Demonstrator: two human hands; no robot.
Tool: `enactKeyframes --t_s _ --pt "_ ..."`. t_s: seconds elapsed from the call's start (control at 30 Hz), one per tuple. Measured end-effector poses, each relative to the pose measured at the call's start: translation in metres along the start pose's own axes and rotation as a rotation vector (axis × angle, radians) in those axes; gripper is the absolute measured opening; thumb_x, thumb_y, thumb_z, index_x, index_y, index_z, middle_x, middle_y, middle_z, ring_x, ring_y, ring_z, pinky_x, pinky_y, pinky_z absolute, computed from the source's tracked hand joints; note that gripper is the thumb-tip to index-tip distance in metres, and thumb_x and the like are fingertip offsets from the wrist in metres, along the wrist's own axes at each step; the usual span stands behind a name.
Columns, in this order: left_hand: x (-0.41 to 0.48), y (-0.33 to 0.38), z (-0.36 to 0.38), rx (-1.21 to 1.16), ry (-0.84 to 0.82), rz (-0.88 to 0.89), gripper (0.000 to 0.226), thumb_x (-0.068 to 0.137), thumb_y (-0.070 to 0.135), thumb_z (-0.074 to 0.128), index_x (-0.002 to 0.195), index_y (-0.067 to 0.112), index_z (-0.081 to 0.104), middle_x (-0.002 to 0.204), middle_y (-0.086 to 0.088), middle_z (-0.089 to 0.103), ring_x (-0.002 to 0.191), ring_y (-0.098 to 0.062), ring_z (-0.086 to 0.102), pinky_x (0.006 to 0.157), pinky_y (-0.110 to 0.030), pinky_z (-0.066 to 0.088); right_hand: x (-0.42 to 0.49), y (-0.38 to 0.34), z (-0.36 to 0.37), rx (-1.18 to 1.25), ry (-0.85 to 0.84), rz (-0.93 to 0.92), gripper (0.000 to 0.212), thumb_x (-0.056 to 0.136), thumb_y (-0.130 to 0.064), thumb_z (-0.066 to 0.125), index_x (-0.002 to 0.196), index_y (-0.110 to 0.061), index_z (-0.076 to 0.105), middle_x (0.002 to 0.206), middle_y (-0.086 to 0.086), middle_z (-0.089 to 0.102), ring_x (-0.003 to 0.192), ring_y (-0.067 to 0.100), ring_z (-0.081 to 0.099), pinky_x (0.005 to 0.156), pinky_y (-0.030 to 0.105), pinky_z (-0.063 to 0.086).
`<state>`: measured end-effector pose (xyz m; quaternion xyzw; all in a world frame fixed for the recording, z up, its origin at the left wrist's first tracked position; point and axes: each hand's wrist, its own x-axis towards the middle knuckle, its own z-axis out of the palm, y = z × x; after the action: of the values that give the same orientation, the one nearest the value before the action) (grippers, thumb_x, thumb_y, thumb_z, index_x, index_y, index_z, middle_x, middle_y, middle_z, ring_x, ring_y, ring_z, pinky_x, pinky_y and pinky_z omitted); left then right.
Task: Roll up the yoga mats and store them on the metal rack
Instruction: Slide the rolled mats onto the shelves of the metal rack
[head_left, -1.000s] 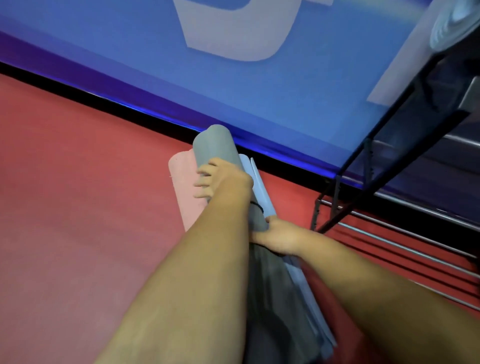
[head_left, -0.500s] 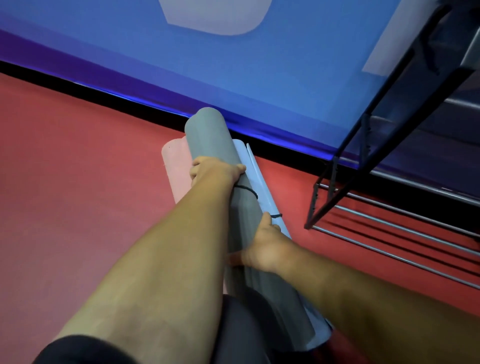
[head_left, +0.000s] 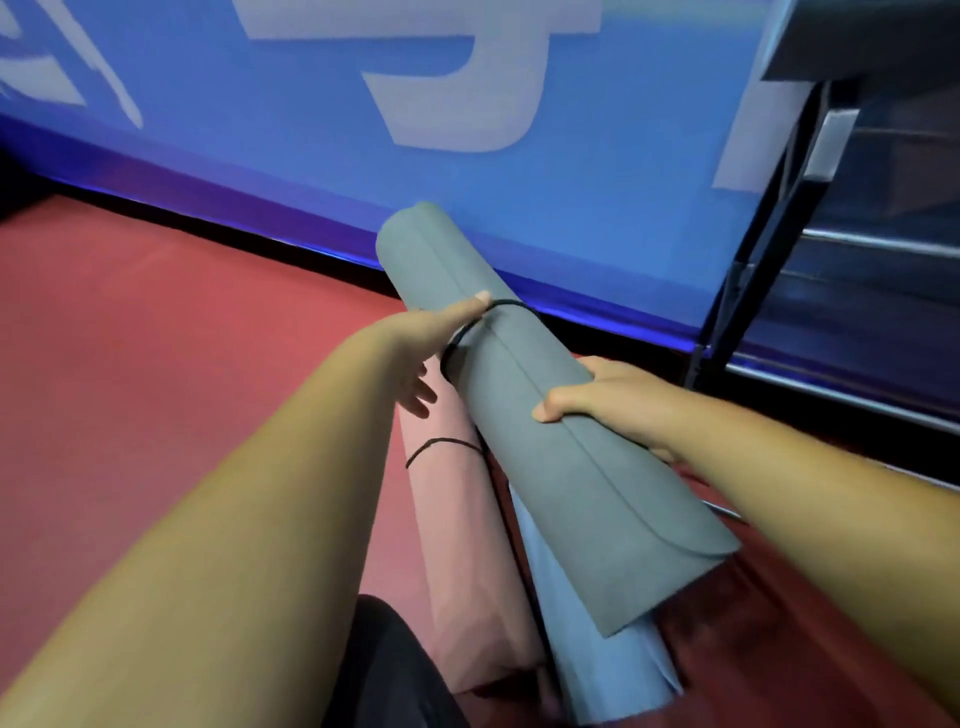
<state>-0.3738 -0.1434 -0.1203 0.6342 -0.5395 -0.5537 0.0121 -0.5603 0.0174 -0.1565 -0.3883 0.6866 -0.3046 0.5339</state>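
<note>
The left hand (head_left: 421, 353) is loose, fingers spread, its straight thumb against the black band (head_left: 506, 304) round the rolled grey mat (head_left: 545, 431). That mat is lifted above the pink mat (head_left: 467, 545) and blue mat (head_left: 597, 660) lying on the red floor (head_left: 156, 338). The right hand (head_left: 608, 397) curls round its middle, near the metal rack (head_left: 748, 260).

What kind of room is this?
Probably a gym or sports hall: a rolled grey yoga mat and a pink mat, a red sports floor, and a metal rack by a blue banner wall.
</note>
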Motion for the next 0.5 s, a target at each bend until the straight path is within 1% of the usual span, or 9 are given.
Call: enactKeyframes --t_s 0.07,0.13,0.17,0.2,0.23,0.27,0.37,0.43,0.5 --pt "-0.016 0.002 0.001 0.023 -0.105 -0.054 0.139 0.063 0.089 0.077 0.17 0.024 0.017 0.165 -0.032 0.033 0.121 -0.058 0.063 0.103 -0.07 0.051 0.003 -0.004 -0.012 0.055 -0.018 -0.039 0.038 0.078 -0.023 0.086 0.114 -0.021 0.074 0.102 0.009 0.082 0.095 0.033 0.081 0.095 0.055 0.062" --pt "-0.029 -0.003 0.005 0.057 -0.176 -0.072 0.137 0.062 0.088 0.072 0.169 0.021 0.019 0.157 -0.031 0.046 0.12 -0.053 0.066 0.107 -0.063 0.05 0.004 -0.008 -0.018 0.119 -0.023 -0.076 0.041 0.079 -0.021 0.085 0.118 -0.022 0.072 0.105 0.011 0.082 0.099 0.035 0.08 0.096 0.054 0.062" --pt "-0.032 -0.008 0.008 0.052 -0.219 -0.072 0.128 0.062 0.089 0.071 0.163 0.022 0.03 0.152 -0.027 0.053 0.121 -0.051 0.067 0.108 -0.06 0.05 0.005 -0.01 -0.019 0.156 -0.026 -0.091 0.043 0.08 -0.019 0.084 0.121 -0.021 0.071 0.108 0.011 0.082 0.101 0.035 0.08 0.096 0.053 0.062" --pt "-0.033 -0.015 0.012 -0.002 -0.256 -0.048 0.116 0.061 0.092 0.071 0.148 0.02 0.044 0.148 -0.023 0.059 0.12 -0.049 0.069 0.109 -0.058 0.05 0.004 -0.012 -0.019 0.189 -0.039 -0.106 0.044 0.083 -0.018 0.083 0.125 -0.021 0.069 0.111 0.012 0.081 0.103 0.035 0.079 0.096 0.051 0.061" --pt "-0.031 -0.023 0.016 -0.095 -0.292 -0.017 0.118 0.061 0.094 0.072 0.148 0.015 0.052 0.144 -0.019 0.065 0.12 -0.047 0.07 0.108 -0.058 0.052 0.004 -0.014 -0.019 0.216 -0.054 -0.126 0.045 0.084 -0.018 0.081 0.127 -0.02 0.068 0.114 0.012 0.081 0.105 0.034 0.079 0.097 0.051 0.061" --pt "-0.028 -0.03 0.019 -0.223 -0.312 0.028 0.113 0.061 0.093 0.075 0.146 0.018 0.059 0.141 -0.016 0.068 0.12 -0.044 0.071 0.104 -0.058 0.055 0.004 -0.017 -0.018 0.232 -0.071 -0.144 0.049 0.083 -0.02 0.081 0.129 -0.019 0.068 0.116 0.012 0.08 0.107 0.034 0.078 0.098 0.051 0.06" --pt "-0.021 -0.035 0.027 -0.497 -0.28 0.186 0.089 0.075 0.075 0.083 0.144 0.021 0.065 0.142 -0.014 0.069 0.126 -0.036 0.069 0.097 -0.066 0.057 0.003 -0.025 -0.019 0.208 -0.085 -0.182 0.053 0.079 -0.027 0.082 0.129 -0.019 0.068 0.116 0.009 0.081 0.108 0.032 0.078 0.102 0.052 0.059" --pt "-0.02 -0.031 0.026 -0.565 -0.256 0.25 0.076 0.083 0.063 0.082 0.143 0.019 0.066 0.139 -0.013 0.071 0.125 -0.037 0.07 0.101 -0.069 0.054 0.001 -0.032 -0.019 0.131 -0.067 -0.193 0.047 0.083 -0.034 0.082 0.127 -0.023 0.071 0.113 0.003 0.082 0.105 0.026 0.079 0.105 0.052 0.058" --pt "-0.019 -0.028 0.025 -0.589 -0.216 0.256 0.074 0.081 0.058 0.085 0.141 0.018 0.067 0.136 -0.013 0.073 0.123 -0.037 0.071 0.102 -0.07 0.053 -0.002 -0.042 -0.02 -0.053 0.007 -0.195 0.052 0.076 -0.051 0.083 0.122 -0.032 0.072 0.11 -0.007 0.081 0.099 0.016 0.079 0.101 0.048 0.06"
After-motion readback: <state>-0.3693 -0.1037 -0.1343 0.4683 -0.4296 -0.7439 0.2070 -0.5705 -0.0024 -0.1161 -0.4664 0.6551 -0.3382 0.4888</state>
